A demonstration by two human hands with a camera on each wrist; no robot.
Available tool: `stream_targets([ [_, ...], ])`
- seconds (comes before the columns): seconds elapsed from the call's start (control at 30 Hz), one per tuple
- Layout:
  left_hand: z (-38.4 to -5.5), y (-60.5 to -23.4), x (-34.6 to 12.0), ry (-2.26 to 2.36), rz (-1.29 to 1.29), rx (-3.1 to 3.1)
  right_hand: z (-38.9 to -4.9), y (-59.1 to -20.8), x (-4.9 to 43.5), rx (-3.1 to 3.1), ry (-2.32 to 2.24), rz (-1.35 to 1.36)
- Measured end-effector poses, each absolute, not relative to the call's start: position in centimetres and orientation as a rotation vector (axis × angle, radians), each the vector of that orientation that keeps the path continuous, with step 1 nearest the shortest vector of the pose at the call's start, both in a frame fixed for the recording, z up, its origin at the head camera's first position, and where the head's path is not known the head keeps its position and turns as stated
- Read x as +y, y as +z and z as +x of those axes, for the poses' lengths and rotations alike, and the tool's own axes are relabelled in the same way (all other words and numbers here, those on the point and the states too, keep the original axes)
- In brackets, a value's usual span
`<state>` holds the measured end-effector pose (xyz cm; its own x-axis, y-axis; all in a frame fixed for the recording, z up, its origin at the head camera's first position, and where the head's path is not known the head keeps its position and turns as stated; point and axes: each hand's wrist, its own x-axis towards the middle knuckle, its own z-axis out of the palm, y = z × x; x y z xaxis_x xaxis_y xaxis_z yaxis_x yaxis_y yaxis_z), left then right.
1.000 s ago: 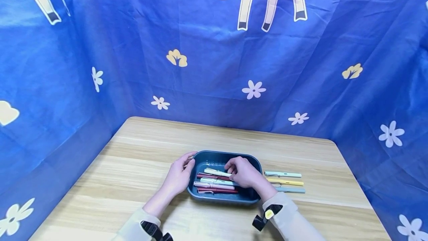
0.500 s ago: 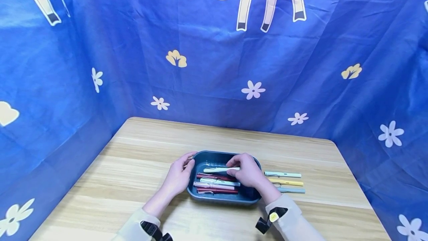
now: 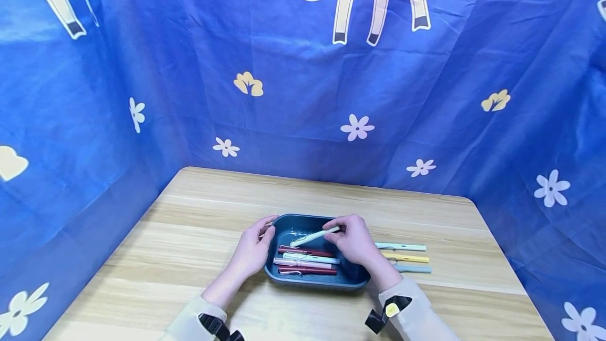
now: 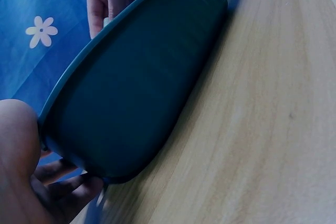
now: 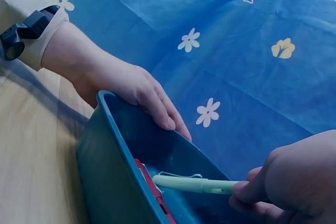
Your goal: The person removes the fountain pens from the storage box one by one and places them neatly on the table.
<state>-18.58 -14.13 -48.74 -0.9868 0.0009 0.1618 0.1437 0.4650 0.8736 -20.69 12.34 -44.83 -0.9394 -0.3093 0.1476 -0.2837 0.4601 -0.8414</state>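
The right hand [image 3: 352, 238] pinches one end of a pale green pen [image 3: 311, 238], which slants down toward the left hand [image 3: 254, 246], itself gripping the tray's [image 3: 317, 286] end. Four pens [image 3: 307, 271] lie between them, three others [image 3: 413, 258] right of the right hand; a blue curtain [image 3: 293, 125] hangs beyond.

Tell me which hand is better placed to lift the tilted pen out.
Likely the right hand: it pinches the raised end of the pen, while the left hand touches the left end of the tray.
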Motion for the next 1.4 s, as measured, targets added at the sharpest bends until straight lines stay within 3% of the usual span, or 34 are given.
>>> stream_targets([
  [1.4, -18.8, -48.8, -14.2, -1.535, -0.153, -2.572, -18.4, -43.1, 16.5, 2.519, -1.865, -0.376],
])
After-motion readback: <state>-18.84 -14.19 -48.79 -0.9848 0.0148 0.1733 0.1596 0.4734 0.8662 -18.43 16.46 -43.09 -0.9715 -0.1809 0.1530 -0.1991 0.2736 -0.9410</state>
